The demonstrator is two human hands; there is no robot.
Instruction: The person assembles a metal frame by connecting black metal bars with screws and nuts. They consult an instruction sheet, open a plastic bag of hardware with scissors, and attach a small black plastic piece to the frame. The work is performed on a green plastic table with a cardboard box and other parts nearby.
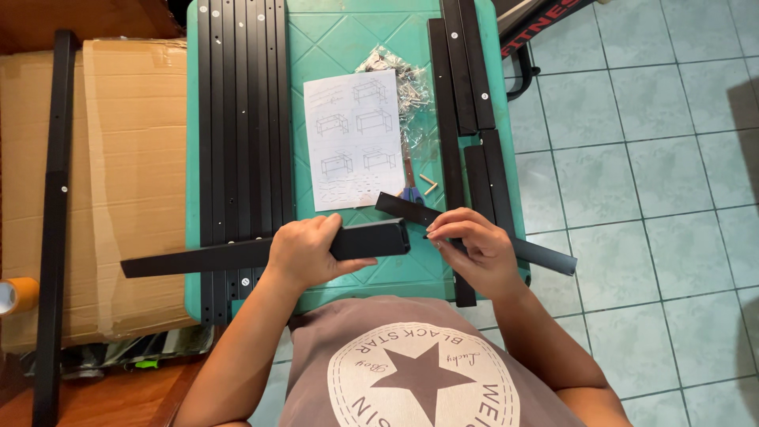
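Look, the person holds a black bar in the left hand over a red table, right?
Not quite: the table is green, not red. The head view shows the left hand holding the black bar over it, as you said.

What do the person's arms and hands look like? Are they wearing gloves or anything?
No gloves. Both the left hand and the right hand are bare, with no rings, watch or bracelets showing. The forearms are bare too, with no sleeves reaching them. The person wears a greyish-brown shirt with a round cream-coloured badge that has a big star in the middle.
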